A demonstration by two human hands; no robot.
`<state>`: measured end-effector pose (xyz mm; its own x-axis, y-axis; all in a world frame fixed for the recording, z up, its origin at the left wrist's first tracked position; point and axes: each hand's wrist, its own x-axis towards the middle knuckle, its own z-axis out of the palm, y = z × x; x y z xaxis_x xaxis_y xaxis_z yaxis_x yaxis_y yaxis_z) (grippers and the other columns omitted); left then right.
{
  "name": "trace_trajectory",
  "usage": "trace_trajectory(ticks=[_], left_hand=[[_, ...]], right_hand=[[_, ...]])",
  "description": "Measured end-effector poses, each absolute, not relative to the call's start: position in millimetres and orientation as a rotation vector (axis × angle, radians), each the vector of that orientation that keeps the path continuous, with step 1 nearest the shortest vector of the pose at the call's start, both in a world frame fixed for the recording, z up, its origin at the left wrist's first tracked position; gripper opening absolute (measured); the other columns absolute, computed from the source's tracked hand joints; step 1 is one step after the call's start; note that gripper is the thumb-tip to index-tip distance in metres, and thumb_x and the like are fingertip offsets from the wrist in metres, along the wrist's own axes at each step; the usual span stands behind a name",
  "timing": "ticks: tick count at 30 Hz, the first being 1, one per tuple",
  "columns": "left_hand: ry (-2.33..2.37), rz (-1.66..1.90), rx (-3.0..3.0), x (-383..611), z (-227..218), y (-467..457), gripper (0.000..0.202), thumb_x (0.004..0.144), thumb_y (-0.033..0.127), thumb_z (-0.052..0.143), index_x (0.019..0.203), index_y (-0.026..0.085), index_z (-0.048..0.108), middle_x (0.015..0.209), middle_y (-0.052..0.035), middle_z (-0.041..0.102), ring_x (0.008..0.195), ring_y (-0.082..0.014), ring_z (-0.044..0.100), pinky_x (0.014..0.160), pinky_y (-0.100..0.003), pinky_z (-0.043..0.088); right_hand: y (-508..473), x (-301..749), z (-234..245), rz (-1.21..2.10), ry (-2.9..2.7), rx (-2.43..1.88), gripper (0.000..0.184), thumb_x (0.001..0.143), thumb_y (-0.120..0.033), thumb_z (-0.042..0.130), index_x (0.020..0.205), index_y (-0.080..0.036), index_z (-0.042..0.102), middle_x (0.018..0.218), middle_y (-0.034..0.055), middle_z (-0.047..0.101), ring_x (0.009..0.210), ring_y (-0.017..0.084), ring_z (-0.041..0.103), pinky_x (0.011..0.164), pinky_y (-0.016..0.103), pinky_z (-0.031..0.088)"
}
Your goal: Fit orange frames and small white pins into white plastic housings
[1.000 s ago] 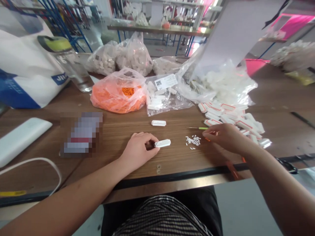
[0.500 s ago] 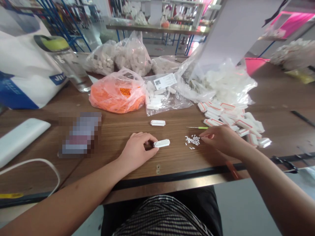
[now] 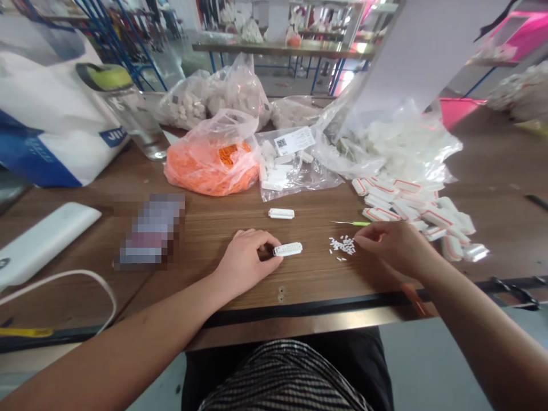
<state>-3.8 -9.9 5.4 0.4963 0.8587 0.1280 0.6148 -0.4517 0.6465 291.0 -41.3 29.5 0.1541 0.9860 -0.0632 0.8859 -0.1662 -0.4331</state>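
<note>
Between thumb and forefinger, my left hand (image 3: 246, 260) grips the left end of a white plastic connector housing (image 3: 288, 249) with rows of small holes on its upper face. A similar white housing (image 3: 281, 213) lies just beyond it on the table. My right hand (image 3: 391, 245) has its fingers pinched together at the right edge of a small heap of tiny white plugs (image 3: 343, 245). Whatever the fingertips hold, if anything, is too small to make out. Behind the heap lies a thin pick with a green handle (image 3: 360, 224).
White housings with orange edging (image 3: 411, 205) are piled at the right. Farther back are an orange-filled bag (image 3: 209, 165), a clear labelled bag (image 3: 299, 171) and a water bottle (image 3: 137, 120). At left are a blurred-out phone-like object (image 3: 152, 231) and a white power strip-like block (image 3: 47, 242).
The whole view has shifted slightly, so everything sits a little farther right. My left hand keeps its grip on the housing, and my right fingers stay beside the heap, drawn together.
</note>
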Motion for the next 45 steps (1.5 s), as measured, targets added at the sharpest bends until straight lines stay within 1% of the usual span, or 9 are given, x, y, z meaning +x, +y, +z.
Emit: trace_trajectory(ticks=[3, 7, 14, 21, 27, 34, 37, 42, 45], left_hand=[[1.228, 0.597, 2.186, -3, 5, -11, 0.009, 0.073, 0.025, 0.068, 0.082, 0.025, 0.067, 0.072, 0.0034, 0.066, 0.071, -0.0172, 0.057, 0.078, -0.036, 0.037], [1.238, 0.607, 2.164, -3, 4, -12, 0.009, 0.072, 0.025, 0.068, 0.081, 0.024, 0.068, 0.071, 0.0038, 0.065, 0.070, -0.0166, 0.056, 0.078, -0.036, 0.037], [1.197, 0.629, 2.161, -4, 3, -12, 0.009, 0.072, 0.024, 0.069, 0.082, 0.024, 0.067, 0.071, 0.0045, 0.065, 0.071, -0.0160, 0.056, 0.079, -0.036, 0.037], [1.210, 0.634, 2.151, -2, 5, -13, 0.006, 0.072, 0.022, 0.069, 0.078, 0.023, 0.066, 0.070, 0.0050, 0.065, 0.070, -0.0154, 0.056, 0.081, -0.035, 0.037], [1.199, 0.661, 2.143, -2, 4, -17, 0.013, 0.070, 0.023, 0.072, 0.082, 0.022, 0.066, 0.071, 0.0046, 0.066, 0.072, -0.0161, 0.058, 0.080, -0.035, 0.038], [1.210, 0.638, 2.164, -3, 4, -18, 0.011, 0.071, 0.026, 0.072, 0.080, 0.022, 0.067, 0.073, 0.0038, 0.067, 0.074, -0.0168, 0.059, 0.080, -0.034, 0.039], [1.214, 0.621, 2.167, -3, 3, -19, 0.011, 0.072, 0.027, 0.072, 0.081, 0.023, 0.067, 0.073, 0.0039, 0.067, 0.076, -0.0173, 0.060, 0.082, -0.035, 0.039], [1.213, 0.650, 2.150, -3, 2, -19, 0.011, 0.071, 0.026, 0.073, 0.080, 0.022, 0.067, 0.072, 0.0035, 0.066, 0.075, -0.0174, 0.059, 0.080, -0.035, 0.039], [1.205, 0.654, 2.136, -3, 3, -19, 0.011, 0.071, 0.025, 0.072, 0.080, 0.022, 0.067, 0.071, 0.0035, 0.066, 0.074, -0.0172, 0.059, 0.080, -0.035, 0.038]], right_hand=[[-41, 265, 39, 0.588, -1.786, -1.923, 0.015, 0.072, -0.032, 0.063, 0.064, -0.021, 0.070, 0.059, 0.0005, 0.067, 0.053, 0.014, 0.057, 0.051, 0.026, 0.042], [-32, 218, 46, 0.774, -2.008, -1.529, 0.012, 0.075, -0.024, 0.062, 0.066, -0.021, 0.068, 0.064, -0.0005, 0.067, 0.061, 0.013, 0.059, 0.061, 0.027, 0.044], [-12, 190, 36, 0.612, -2.308, -1.397, 0.012, 0.073, -0.015, 0.062, 0.063, -0.019, 0.066, 0.062, -0.0015, 0.065, 0.059, 0.012, 0.056, 0.072, 0.032, 0.041], [-9, 189, 32, 0.425, -2.487, -1.293, 0.012, 0.073, -0.013, 0.059, 0.063, -0.018, 0.065, 0.060, -0.0017, 0.063, 0.060, 0.013, 0.055, 0.073, 0.033, 0.038], [-16, 190, 30, 0.234, -2.567, -1.147, 0.021, 0.083, -0.017, 0.053, 0.066, -0.020, 0.067, 0.060, -0.0008, 0.062, 0.062, 0.014, 0.055, 0.070, 0.033, 0.034], [-33, 187, 32, -0.075, -2.568, -1.066, 0.035, 0.091, -0.026, 0.048, 0.064, -0.020, 0.069, 0.056, 0.0020, 0.055, 0.058, 0.017, 0.050, 0.070, 0.036, 0.034], [-37, 186, 32, -0.102, -2.566, -1.064, 0.037, 0.092, -0.026, 0.047, 0.061, -0.019, 0.066, 0.056, 0.0026, 0.054, 0.058, 0.016, 0.049, 0.068, 0.035, 0.033], [-39, 187, 29, -0.081, -2.516, -1.059, 0.031, 0.091, -0.025, 0.050, 0.067, -0.019, 0.069, 0.058, 0.0026, 0.057, 0.060, 0.017, 0.051, 0.067, 0.034, 0.033], [-39, 185, 26, -0.071, -2.486, -1.086, 0.031, 0.090, -0.025, 0.051, 0.065, -0.018, 0.069, 0.056, 0.0024, 0.057, 0.058, 0.016, 0.050, 0.066, 0.034, 0.034]])
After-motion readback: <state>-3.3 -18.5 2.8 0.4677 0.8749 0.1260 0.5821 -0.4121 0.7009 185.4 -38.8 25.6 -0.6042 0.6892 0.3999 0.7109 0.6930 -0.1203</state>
